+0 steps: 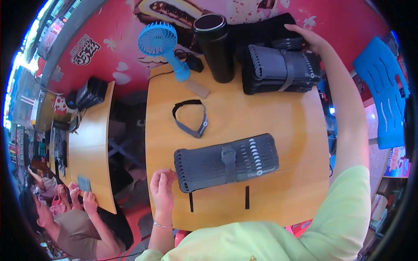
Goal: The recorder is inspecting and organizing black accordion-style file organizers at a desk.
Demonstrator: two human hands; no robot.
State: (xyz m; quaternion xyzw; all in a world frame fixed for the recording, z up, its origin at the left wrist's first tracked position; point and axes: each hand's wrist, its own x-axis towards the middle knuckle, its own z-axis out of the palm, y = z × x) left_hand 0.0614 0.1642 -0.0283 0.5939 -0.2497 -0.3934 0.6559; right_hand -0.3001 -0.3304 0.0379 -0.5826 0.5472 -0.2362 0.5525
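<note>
A flat black slatted bundle (204, 163), bound by a grey buckled strap (229, 163), lies across the table near me. Beside its left end is my left hand (162, 189), fingers loosely bent and apart, with the fingertips at the bundle's edge. My right arm stretches to the far right corner. There my right hand (307, 38) is closed around the end of a black bundle (289, 43), its fingers partly hidden. In front of that, another strapped slatted bundle (270, 65) rests on more black pieces. A loose grey strap loop (191, 119) lies left of centre.
A blue fan (159, 41), a black tumbler (215, 52) and a small brown card (197, 89) occupy the table's far side. Two black strips (247, 197) mark the near tabletop (287, 195). A blue chair (383, 95) stands right; another person (78, 226) sits left at a second table.
</note>
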